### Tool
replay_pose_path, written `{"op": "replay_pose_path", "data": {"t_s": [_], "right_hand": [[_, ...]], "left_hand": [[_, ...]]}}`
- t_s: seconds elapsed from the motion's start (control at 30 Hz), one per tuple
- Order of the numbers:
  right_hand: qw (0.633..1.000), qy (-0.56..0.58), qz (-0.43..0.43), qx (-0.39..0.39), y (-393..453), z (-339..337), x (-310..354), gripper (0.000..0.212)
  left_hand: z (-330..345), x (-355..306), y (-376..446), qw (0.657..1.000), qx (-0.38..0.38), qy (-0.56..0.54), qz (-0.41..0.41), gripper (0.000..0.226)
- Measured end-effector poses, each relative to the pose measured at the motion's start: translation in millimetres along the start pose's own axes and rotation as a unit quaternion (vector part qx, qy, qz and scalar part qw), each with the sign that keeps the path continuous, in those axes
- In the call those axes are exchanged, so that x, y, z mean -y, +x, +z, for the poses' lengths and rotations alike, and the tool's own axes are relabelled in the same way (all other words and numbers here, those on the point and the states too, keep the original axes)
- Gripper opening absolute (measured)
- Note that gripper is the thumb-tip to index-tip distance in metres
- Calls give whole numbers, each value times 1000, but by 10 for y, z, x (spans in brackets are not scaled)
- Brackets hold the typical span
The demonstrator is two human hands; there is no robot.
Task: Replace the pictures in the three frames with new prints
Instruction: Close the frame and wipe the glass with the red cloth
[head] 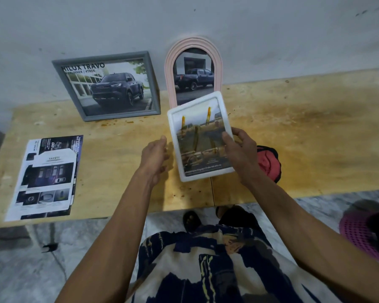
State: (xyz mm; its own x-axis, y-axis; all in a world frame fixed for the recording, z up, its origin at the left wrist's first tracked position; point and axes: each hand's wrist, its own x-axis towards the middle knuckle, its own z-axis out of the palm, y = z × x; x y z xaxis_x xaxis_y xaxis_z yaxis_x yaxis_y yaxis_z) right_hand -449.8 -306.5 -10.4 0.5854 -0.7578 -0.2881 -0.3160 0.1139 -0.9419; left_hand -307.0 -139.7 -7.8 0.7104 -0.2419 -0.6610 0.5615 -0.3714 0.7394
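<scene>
White frame [200, 136], printed picture in place, held above the worktop [293, 132]: your right hand [239, 154] grips its right edge, your left hand [155, 158] hovers open beside it; likely light, rigid and slick, so hold both side rims.

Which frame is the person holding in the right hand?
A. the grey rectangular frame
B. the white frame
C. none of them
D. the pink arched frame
B: the right hand grips the white frame at its right edge, above the table.
</scene>
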Motion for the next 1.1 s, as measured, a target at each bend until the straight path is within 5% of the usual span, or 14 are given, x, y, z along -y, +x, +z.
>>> {"op": "replay_pose_path", "data": {"t_s": [0.3,0.7,1.1], "right_hand": [[982,82,168,-34,-45,25,-345,16],[979,-147,139,-6,-24,-20,-900,20],[966,-244,81,5,-34,-22,-984,20]], "left_hand": [[149,378,-45,992,86,-57,-79,31],[365,892,203,991,-25,127,-18,34],[443,884,156,979,4,204,23,45]]}}
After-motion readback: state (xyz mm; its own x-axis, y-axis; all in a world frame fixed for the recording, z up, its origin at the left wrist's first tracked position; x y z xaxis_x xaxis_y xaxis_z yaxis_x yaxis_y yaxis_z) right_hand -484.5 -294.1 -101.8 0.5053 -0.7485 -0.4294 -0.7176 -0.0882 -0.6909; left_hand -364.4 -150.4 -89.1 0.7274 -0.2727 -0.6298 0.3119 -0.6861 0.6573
